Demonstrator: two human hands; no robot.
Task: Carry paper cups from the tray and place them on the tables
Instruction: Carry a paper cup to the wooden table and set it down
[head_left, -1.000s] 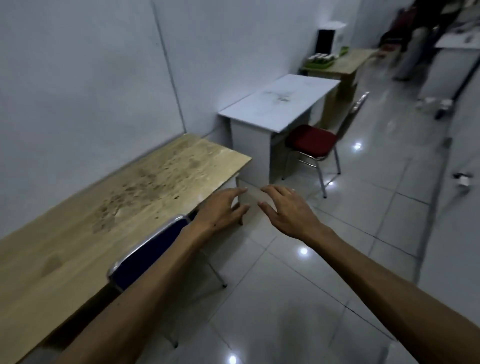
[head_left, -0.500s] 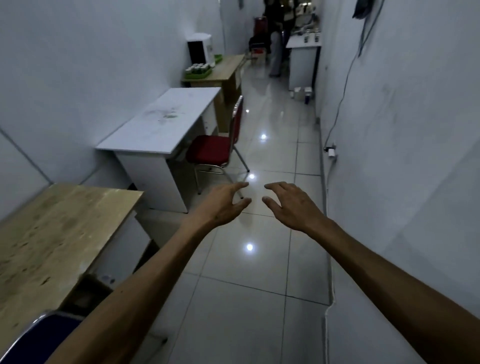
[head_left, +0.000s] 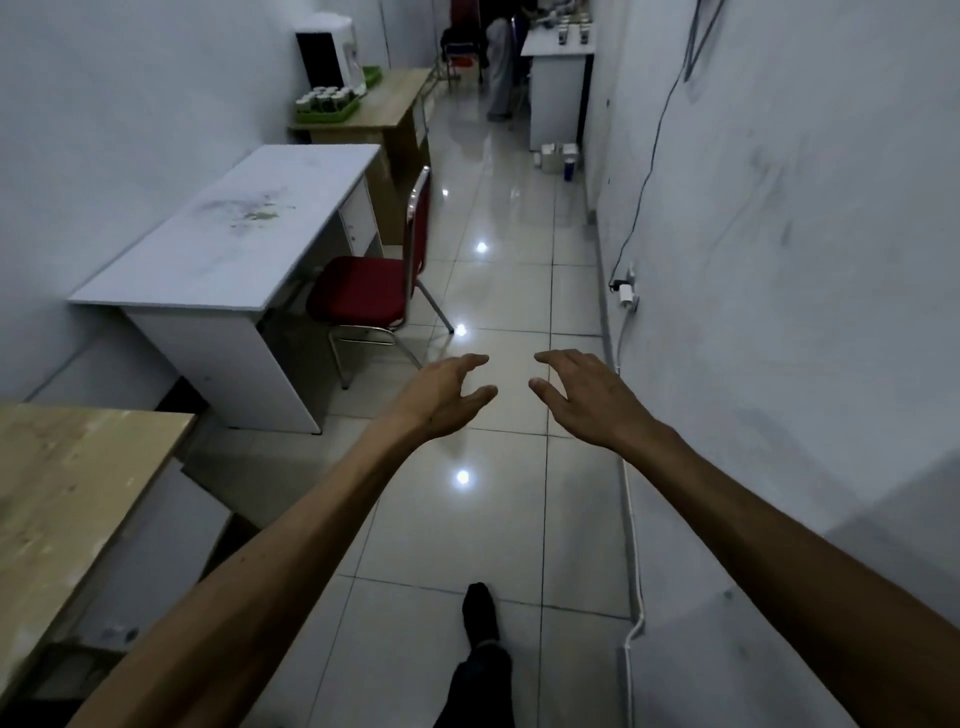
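View swung down corridor since a second ago, white desk (head_left: 234, 234) now nearer. My left hand (head_left: 447, 397), right hand (head_left: 587, 397) out front, fingers relaxed, holding nothing. Cups (head_left: 324, 98) on green tray (head_left: 332, 113) far ahead.

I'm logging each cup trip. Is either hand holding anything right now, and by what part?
Nothing is held. The left hand and right hand are both empty, fingers loosely spread, out over the floor; the cups sit in the green tray.
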